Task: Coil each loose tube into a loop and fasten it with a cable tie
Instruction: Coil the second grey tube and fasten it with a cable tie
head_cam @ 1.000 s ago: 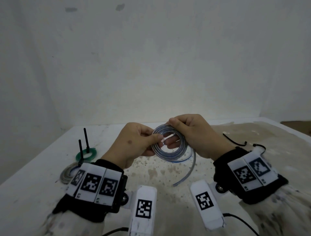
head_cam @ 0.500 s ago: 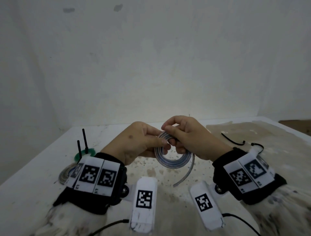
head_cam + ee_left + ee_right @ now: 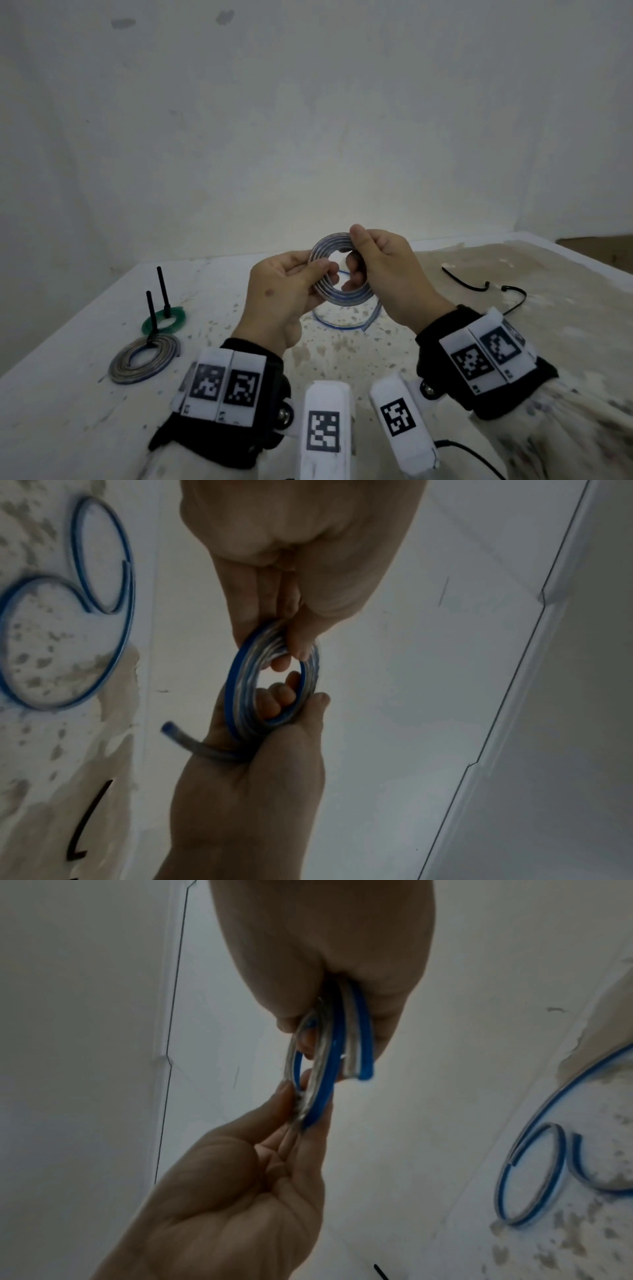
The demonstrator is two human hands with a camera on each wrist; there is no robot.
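Observation:
A clear tube with a blue stripe is wound into a small coil and held upright above the table between both hands. My left hand pinches the coil's left side between thumb and fingers. My right hand grips the right side, thumb on top and fingers through the middle. A short free end hangs below the right hand. In the right wrist view the coil shows edge-on. Two black cable ties lie loose on the table to the right.
Another loose blue-striped tube lies curled on the stained table under the hands. At the left lie a grey coil and a green coil, each with a black tie tail standing up. A white wall closes the back.
The coil dipped lower while my right hand came over its top, then rose again and faces me more. The hanging free end has grown shorter.

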